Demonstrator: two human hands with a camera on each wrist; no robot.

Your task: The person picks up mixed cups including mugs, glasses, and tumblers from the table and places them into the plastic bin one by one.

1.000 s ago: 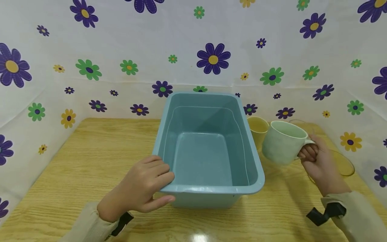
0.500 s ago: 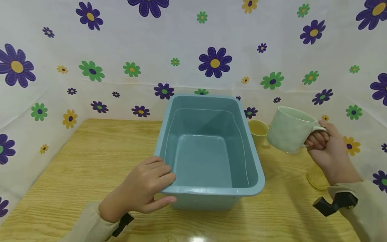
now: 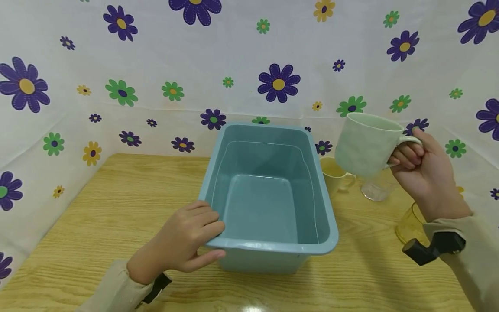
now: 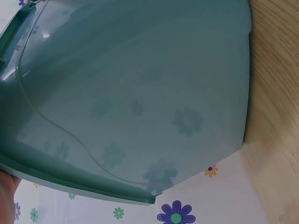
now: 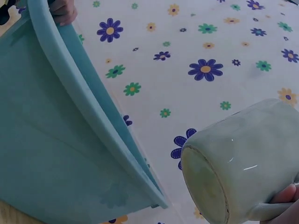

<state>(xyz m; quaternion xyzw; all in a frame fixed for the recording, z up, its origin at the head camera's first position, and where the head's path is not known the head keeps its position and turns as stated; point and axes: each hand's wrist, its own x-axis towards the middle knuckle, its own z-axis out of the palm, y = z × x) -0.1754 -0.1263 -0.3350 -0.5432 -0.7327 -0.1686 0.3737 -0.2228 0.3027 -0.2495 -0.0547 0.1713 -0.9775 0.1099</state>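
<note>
A deep blue plastic tub (image 3: 269,247) stands in the middle of the wooden table. My left hand (image 3: 187,236) grips its near left corner, fingers curled over the rim and thumb below it outside. The tub's outer wall (image 4: 131,84) fills most of the left wrist view. Raised to the right of the tub, a pale green mug (image 3: 366,145) is held by its handle in my right hand (image 3: 425,173). From the right wrist, the mug's base (image 5: 203,186) shows, with the tub's rim off to the left.
Behind the tub's right side stands a yellow cup (image 3: 331,171) with a handle. A clear glass (image 3: 375,191) is beneath the raised mug, and an amber glass (image 3: 409,225) sits near the right wrist. A flowered cloth (image 3: 234,52) encloses the table's back and sides.
The mug has risen in my right hand, first shifting right, then slightly back left. The clear glass now shows beneath it. My left hand keeps its place on the tub's rim.
</note>
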